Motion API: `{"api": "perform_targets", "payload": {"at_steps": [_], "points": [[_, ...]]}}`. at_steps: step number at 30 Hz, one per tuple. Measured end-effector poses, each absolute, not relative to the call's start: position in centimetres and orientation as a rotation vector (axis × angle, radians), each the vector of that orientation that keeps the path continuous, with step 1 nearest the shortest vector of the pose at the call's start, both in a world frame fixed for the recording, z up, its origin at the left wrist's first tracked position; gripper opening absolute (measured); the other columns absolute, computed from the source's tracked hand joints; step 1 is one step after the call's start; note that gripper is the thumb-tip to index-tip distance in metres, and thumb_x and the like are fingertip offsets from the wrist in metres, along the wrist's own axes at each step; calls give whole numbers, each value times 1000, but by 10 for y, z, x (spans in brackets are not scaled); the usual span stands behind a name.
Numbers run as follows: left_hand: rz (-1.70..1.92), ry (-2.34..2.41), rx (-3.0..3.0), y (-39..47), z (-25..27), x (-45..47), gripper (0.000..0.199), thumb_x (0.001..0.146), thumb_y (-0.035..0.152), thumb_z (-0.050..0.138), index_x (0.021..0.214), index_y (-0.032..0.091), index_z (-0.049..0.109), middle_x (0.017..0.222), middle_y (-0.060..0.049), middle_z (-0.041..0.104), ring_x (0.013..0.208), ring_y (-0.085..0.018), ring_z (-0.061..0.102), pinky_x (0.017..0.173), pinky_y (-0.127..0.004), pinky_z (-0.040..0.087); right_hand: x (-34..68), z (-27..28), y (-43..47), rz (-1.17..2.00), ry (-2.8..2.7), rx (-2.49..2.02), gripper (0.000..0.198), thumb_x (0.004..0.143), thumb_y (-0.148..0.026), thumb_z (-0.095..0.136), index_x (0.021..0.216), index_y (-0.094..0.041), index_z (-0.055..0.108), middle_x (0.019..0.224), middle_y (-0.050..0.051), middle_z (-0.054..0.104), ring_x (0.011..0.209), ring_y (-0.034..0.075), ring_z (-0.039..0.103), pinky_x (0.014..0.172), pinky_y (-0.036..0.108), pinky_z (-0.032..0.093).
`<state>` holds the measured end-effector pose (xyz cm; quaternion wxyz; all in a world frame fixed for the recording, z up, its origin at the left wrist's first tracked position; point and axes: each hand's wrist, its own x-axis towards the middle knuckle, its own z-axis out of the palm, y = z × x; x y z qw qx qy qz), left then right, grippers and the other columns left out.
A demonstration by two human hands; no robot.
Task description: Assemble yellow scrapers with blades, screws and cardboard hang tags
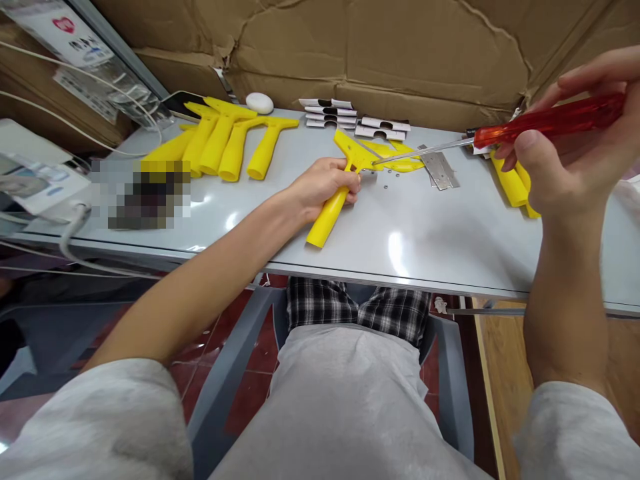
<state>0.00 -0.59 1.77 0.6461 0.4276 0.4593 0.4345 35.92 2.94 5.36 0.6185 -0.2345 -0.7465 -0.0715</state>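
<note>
My left hand is wrapped round the handle of a yellow T-shaped scraper, tilted just above the table. In my right hand is a screwdriver with a clear red handle. Its long metal shaft points left, and the tip meets the right side of the scraper's head, at what looks like a screw. Behind that head lie more yellow plastic pieces. Thin metal blades rest to their right. Several small metal bits, perhaps screws or nuts, are scattered close to the scraper.
Several yellow scrapers lie at the back left, near a white oval object. Stacked white cardboard sleeves sit by the cardboard wall. More yellow handles lie at right. White cables run along the left.
</note>
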Motion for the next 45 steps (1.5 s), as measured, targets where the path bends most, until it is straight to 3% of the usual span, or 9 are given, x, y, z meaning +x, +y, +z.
{"api": "perform_targets", "payload": {"at_steps": [3, 9, 18, 22, 27, 35, 40, 42, 45], "points": [[992, 1049, 963, -6, 18, 1, 28, 63, -11, 67, 71, 15, 64, 76, -2, 67, 56, -8, 56, 49, -19, 45, 358, 53, 28, -160, -1730, -448, 86, 83, -90, 95, 123, -16, 75, 126, -2, 69, 89, -2, 70, 79, 17, 67], [996, 1059, 956, -6, 18, 1, 29, 64, -12, 68, 73, 15, 64, 78, -2, 67, 57, -8, 57, 50, -20, 45, 354, 54, 19, -180, -1828, -408, 51, 99, -54, 93, 139, -26, 77, 135, -3, 72, 103, 2, 81, 82, 14, 71], [991, 1044, 969, -6, 17, -1, 28, 64, -11, 69, 75, 15, 66, 78, -2, 68, 57, -8, 57, 51, -21, 45, 364, 61, 23, -233, -1791, -641, 76, 90, -84, 92, 117, -14, 80, 112, -5, 71, 82, -6, 71, 71, 5, 56], [996, 1041, 970, -5, 17, 0, 29, 64, -11, 69, 75, 15, 66, 78, -3, 67, 57, -8, 57, 50, -21, 44, 363, 59, 29, -90, -1697, -598, 97, 64, -93, 102, 115, -14, 80, 120, -4, 70, 91, -1, 73, 80, 16, 67], [1000, 1055, 961, -6, 19, 1, 29, 65, -12, 67, 72, 15, 63, 78, -3, 66, 57, -8, 57, 49, -20, 43, 368, 54, 31, -223, -1848, -410, 65, 89, -62, 103, 138, -25, 80, 135, -3, 72, 102, 1, 79, 81, 13, 68], [994, 1056, 956, -7, 18, 1, 31, 65, -12, 68, 74, 17, 63, 78, -2, 66, 58, -8, 55, 51, -20, 43, 365, 58, 16, -303, -1880, -500, 79, 80, -76, 104, 130, -20, 82, 116, -5, 73, 95, 3, 81, 75, 8, 60], [995, 1052, 969, -6, 18, 1, 29, 64, -11, 70, 73, 16, 63, 79, -3, 67, 58, -8, 56, 51, -21, 43, 369, 58, 20, -239, -1904, -460, 63, 100, -68, 92, 146, -28, 78, 140, -3, 70, 115, 1, 76, 92, 11, 67], [992, 1049, 969, -6, 18, 0, 28, 63, -10, 69, 73, 16, 63, 78, -2, 67, 58, -8, 56, 51, -20, 43, 370, 56, 26, -214, -1900, -435, 72, 95, -72, 96, 149, -30, 77, 145, -3, 68, 114, 1, 75, 95, 15, 69], [987, 1047, 965, -7, 19, 0, 30, 64, -11, 71, 75, 16, 64, 79, -2, 68, 58, -8, 56, 51, -20, 44, 367, 53, 33, -197, -1845, -380, 95, 73, -87, 105, 141, -26, 80, 138, -2, 68, 98, 1, 76, 85, 17, 69]]}}
